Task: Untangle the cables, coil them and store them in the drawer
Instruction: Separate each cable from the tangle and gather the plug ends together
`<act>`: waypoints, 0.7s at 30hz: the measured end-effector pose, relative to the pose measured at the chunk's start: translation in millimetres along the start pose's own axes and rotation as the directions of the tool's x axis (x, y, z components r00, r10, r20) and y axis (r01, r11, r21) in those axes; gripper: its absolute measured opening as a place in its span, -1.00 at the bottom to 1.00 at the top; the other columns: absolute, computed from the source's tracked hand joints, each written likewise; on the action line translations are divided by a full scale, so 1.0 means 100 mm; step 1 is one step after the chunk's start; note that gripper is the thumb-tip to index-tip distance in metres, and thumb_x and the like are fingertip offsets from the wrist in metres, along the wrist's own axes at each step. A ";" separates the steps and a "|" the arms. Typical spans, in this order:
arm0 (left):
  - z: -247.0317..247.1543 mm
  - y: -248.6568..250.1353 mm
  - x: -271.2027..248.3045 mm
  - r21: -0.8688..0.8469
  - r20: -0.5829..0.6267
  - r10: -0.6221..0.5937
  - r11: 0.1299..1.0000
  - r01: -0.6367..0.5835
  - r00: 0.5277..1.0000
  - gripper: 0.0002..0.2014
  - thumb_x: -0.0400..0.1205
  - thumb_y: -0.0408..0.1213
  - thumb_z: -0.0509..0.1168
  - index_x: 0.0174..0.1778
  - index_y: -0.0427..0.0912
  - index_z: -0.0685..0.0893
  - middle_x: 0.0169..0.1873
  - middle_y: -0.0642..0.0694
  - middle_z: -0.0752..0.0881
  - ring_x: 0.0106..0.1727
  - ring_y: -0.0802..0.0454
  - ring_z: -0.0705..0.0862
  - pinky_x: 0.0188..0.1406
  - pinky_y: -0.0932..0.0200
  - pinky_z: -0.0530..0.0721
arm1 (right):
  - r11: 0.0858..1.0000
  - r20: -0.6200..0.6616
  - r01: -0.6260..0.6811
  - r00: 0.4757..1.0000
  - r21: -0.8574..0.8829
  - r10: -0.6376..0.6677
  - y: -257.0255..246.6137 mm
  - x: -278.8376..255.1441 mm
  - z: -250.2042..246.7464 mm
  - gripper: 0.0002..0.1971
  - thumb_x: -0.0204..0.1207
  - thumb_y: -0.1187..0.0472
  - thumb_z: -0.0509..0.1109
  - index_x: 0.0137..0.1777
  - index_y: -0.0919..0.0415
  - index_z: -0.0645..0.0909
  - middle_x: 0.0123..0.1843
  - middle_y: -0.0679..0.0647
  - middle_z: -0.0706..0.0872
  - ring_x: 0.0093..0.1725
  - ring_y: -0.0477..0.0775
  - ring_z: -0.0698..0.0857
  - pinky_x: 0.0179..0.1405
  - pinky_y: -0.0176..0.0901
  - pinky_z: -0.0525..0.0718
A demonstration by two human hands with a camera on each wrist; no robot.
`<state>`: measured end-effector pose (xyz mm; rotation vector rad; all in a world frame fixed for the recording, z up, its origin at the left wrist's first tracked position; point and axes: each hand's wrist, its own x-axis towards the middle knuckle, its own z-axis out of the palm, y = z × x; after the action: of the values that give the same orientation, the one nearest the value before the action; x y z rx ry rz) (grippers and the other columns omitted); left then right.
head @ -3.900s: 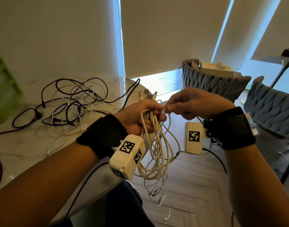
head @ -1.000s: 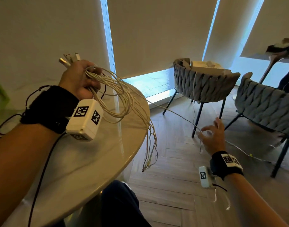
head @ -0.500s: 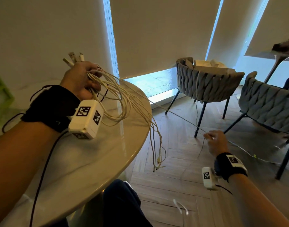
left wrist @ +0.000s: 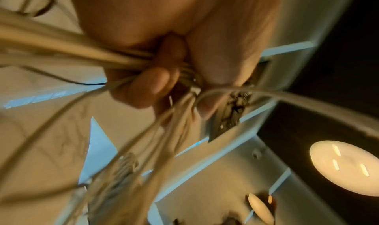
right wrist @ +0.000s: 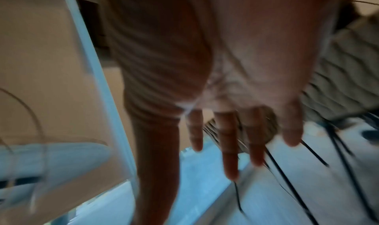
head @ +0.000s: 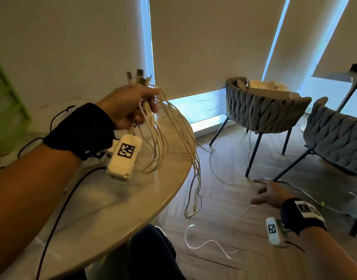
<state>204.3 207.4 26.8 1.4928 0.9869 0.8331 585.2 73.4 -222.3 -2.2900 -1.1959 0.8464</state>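
My left hand [head: 133, 104] is raised over the round table and grips a bundle of white cables [head: 169, 138]. Their plugs [head: 139, 76] stick up above the fist, and the loose ends [head: 193, 209] hang past the table edge toward the floor. In the left wrist view the fingers [left wrist: 151, 85] curl tight round the white cables [left wrist: 71, 50]. Low over the wooden floor, my right hand [head: 268, 194] is spread open and holds nothing; its fingers [right wrist: 227, 147] are straight. A thin white cable [head: 206, 242] lies loose on the floor below it.
The pale round table [head: 113, 209] fills the left, with black cables [head: 58, 118] behind my left wrist. A green drawer unit [head: 5, 110] stands at the far left. Two grey woven chairs [head: 260, 110] [head: 339, 136] stand on the right; another white cable [head: 250, 126] hangs from the nearer one.
My right hand has let go of the thin white cable and opened; the cable now lies slack on the floor. My left hand has moved right with the bundle.
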 end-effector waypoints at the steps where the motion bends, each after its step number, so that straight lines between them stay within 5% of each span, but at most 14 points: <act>1: 0.06 -0.02 -0.01 0.117 0.035 0.003 0.993 -0.008 0.999 -0.66 0.70 -0.09 0.23 -0.35 -0.19 0.58 -0.49 -0.09 0.62 -0.71 0.17 0.31 -0.77 0.37 0.21 | 0.999 0.066 0.010 0.998 -0.037 -0.007 -0.13 -0.07 -0.06 -0.09 0.18 0.27 0.72 0.53 0.01 0.38 0.17 0.16 0.64 0.14 0.17 0.63 0.19 0.04 0.60; 3: 0.16 -0.04 -0.03 0.321 0.052 0.044 0.945 -0.058 0.998 -0.60 0.66 0.03 0.27 -0.22 -0.26 0.71 -0.46 -0.07 0.69 -0.67 0.16 0.33 -0.69 0.34 0.29 | 0.992 0.138 0.087 0.988 -0.090 -0.074 -0.43 -0.19 -0.17 -0.06 0.24 0.29 0.67 0.59 -0.06 0.28 0.36 0.21 0.56 0.30 0.21 0.56 0.29 0.12 0.58; 6: 0.27 -0.03 -0.02 0.413 0.000 0.171 0.897 -0.156 0.985 -0.56 0.65 0.06 0.27 -0.19 -0.28 0.78 -0.58 0.07 0.63 -0.67 0.25 0.43 -0.59 0.29 0.38 | 0.951 0.054 0.300 0.953 -0.075 -0.297 -0.98 -0.41 -0.30 -0.37 0.47 0.28 0.51 0.49 -0.10 0.40 0.35 0.14 0.60 0.17 0.03 0.61 0.11 -0.09 0.64; 9: 0.39 0.01 0.00 0.250 -0.063 0.264 0.938 -0.241 0.962 -0.59 0.67 0.02 0.27 -0.35 -0.23 0.69 -0.69 0.14 0.51 -0.62 0.23 0.41 -0.59 0.29 0.40 | 0.845 -0.157 0.534 0.838 0.033 -0.523 -1.50 -0.70 -0.34 -0.62 0.58 0.25 0.39 0.34 -0.09 0.53 0.24 0.00 0.65 0.15 -0.06 0.66 0.07 -0.21 0.65; 12: 0.56 0.00 -0.02 -0.069 -0.036 0.250 0.965 -0.252 0.968 -0.59 0.68 0.00 0.26 -0.46 -0.10 0.50 -0.61 0.05 0.42 -0.62 0.20 0.34 -0.58 0.25 0.36 | 0.686 -0.282 0.696 0.716 0.212 -0.639 -2.01 -1.06 -0.27 -0.57 0.49 0.08 0.48 0.34 -0.13 0.51 0.21 -0.15 0.63 0.20 -0.22 0.63 0.19 -0.29 0.61; 15: 0.75 -0.02 -0.09 -0.265 0.048 0.260 0.934 -0.239 0.964 -0.60 0.69 0.00 0.23 -0.42 -0.11 0.44 -0.60 0.04 0.32 -0.59 0.17 0.26 -0.57 0.25 0.30 | 0.655 -0.005 0.680 0.695 0.330 -0.719 -2.39 -1.24 -0.01 -0.28 0.24 -0.09 0.57 0.42 -0.07 0.42 0.21 -0.12 0.65 0.20 -0.21 0.64 0.13 -0.34 0.62; 17: 0.80 0.03 -0.15 -0.348 0.101 0.261 0.913 -0.212 0.960 -0.57 0.70 0.01 0.20 -0.45 -0.11 0.40 -0.63 0.06 0.27 -0.60 0.17 0.21 -0.57 0.26 0.29 | 0.679 0.206 0.659 0.652 0.323 -0.730 -2.47 -1.22 0.21 -0.58 0.44 0.09 0.52 0.27 0.05 0.51 0.03 0.07 0.73 -0.06 -0.07 0.72 -0.08 -0.30 0.66; 19: 0.73 0.08 -0.17 -0.428 0.171 0.262 0.888 -0.167 0.950 -0.52 0.71 0.04 0.15 -0.51 -0.10 0.37 -0.64 0.06 0.25 -0.62 0.17 0.19 -0.54 0.25 0.29 | 0.747 0.338 0.592 0.666 0.303 -0.665 -2.45 -1.15 0.30 -0.92 0.63 0.14 0.33 -0.02 0.13 0.61 -0.23 0.19 0.64 -0.35 0.01 0.60 -0.29 -0.25 0.59; 21: 0.60 0.09 -0.18 -0.477 0.246 0.248 0.873 -0.106 0.937 -0.48 0.69 0.08 0.13 -0.57 -0.09 0.35 -0.66 0.05 0.23 -0.64 0.15 0.19 -0.43 0.20 0.36 | 0.838 0.399 0.526 0.745 0.144 -0.535 -2.37 -0.96 0.23 -0.74 0.67 0.05 0.25 -0.16 0.19 0.60 -0.36 0.10 0.52 -0.39 -0.01 0.49 -0.29 -0.20 0.54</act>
<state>252.9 166.2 27.3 1.2576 0.3867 0.8663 388.9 123.1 -64.4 -1.6190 -1.8957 1.1416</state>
